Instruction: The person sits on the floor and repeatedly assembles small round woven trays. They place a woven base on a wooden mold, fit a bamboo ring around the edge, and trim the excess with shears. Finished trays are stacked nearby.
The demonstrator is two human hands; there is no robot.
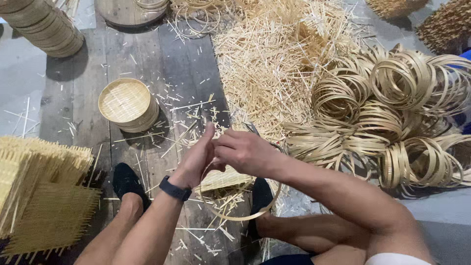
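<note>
My left hand (198, 154) and my right hand (243, 152) meet over my lap, both gripping a thin bamboo hoop (245, 216) that curves down below them. A small woven bamboo mat (223, 179) sits inside the hoop, partly hidden by my hands. My left wrist wears a dark watch band (175, 189). My feet in black slippers (128, 181) rest on the dark wooden boards on either side of the work.
A short stack of finished round woven trays (128, 104) stands ahead on the left. Square woven mats (41, 189) are piled at the near left. Loose bamboo splints (274, 64) cover the middle, and heaps of bamboo rings (392, 113) lie on the right.
</note>
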